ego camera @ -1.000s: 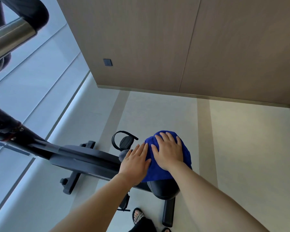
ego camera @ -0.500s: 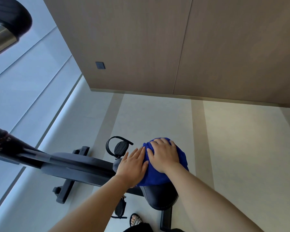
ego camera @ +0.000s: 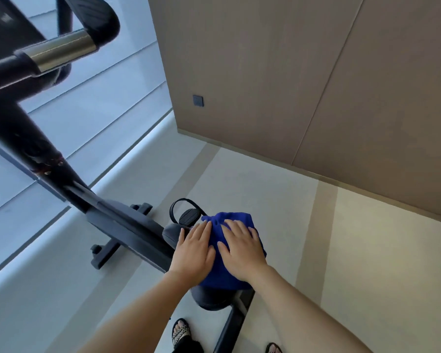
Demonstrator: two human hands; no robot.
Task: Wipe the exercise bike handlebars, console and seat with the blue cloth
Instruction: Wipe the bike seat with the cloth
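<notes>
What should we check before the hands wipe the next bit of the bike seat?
1. Blue cloth lies on the seat: ok.
2. Right hand flat on the cloth: ok.
3. Left hand flat at the cloth's left edge: ok.
4. Whole seat under the cloth: not ok, the near end is bare.
5. Handlebars already wiped: cannot tell.

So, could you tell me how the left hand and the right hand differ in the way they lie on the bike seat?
The right hand lies wholly on the blue cloth, while the left hand straddles the cloth's left edge, its outer fingers over the bare seat. The left hand lies close to the pedal; the right hand lies farther from it. Both are palm down with straight fingers, side by side.
</notes>
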